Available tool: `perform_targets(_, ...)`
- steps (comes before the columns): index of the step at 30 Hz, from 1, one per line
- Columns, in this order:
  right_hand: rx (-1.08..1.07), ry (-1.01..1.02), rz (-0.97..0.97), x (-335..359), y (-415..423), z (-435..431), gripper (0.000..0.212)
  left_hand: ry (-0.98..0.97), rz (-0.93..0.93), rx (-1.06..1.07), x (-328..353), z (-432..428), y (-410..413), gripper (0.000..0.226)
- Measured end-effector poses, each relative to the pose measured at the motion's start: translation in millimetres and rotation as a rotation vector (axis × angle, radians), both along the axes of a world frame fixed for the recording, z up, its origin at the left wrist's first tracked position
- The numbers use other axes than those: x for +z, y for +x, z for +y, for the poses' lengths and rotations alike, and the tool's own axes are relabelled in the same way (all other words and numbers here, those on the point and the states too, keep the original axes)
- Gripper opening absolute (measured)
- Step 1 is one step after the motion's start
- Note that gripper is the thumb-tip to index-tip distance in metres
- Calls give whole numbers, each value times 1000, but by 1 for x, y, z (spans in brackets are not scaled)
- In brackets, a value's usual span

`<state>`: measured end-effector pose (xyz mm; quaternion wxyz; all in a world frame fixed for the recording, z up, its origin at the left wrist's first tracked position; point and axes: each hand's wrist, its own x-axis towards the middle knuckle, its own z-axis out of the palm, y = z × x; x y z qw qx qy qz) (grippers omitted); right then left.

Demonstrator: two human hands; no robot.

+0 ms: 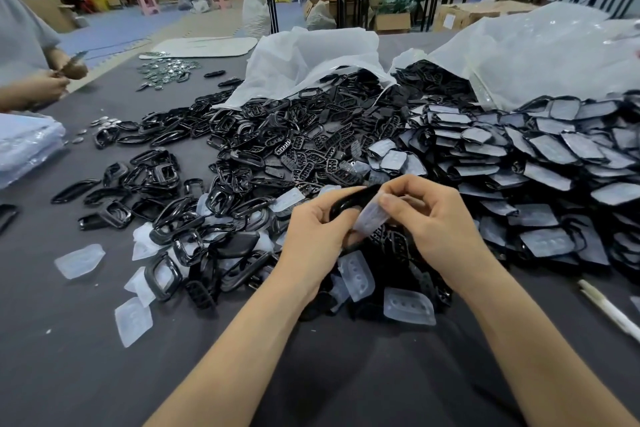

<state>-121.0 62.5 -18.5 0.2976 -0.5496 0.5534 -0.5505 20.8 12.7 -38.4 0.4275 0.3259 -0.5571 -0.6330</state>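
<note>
Left hand (311, 229) at frame centre grips a black frame (349, 199); right hand (436, 222) pinches a clear pad (370, 218) against it — apparently not yet seated. Right of frame, big heap of fitted pieces (554, 156), judged done; centre-left, pile of loose frames (242, 156), then scattered spare pads (79, 260) — plenty left.

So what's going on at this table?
A person is putting small parts together over a dark table. The left hand grips a black frame while the right hand pinches a translucent pad against it. Loose frames are heaped ahead, padded pieces lie stacked to the right, and a second person's hands work at the far left.
</note>
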Motion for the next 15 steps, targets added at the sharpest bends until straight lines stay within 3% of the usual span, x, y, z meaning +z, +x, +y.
perform_targets(6, -158, -69, -308, 2, -9, -2, 13, 320, 290, 20, 3, -2, -2, 23)
perform_targets(10, -332, -76, -541, 5, -20, -3, 16, 374, 347, 11, 4, -4, 0, 21)
perform_targets(15, -332, -56, -554, 5, -18, -3, 17, 377, 348, 5, 3, -3, -2, 20)
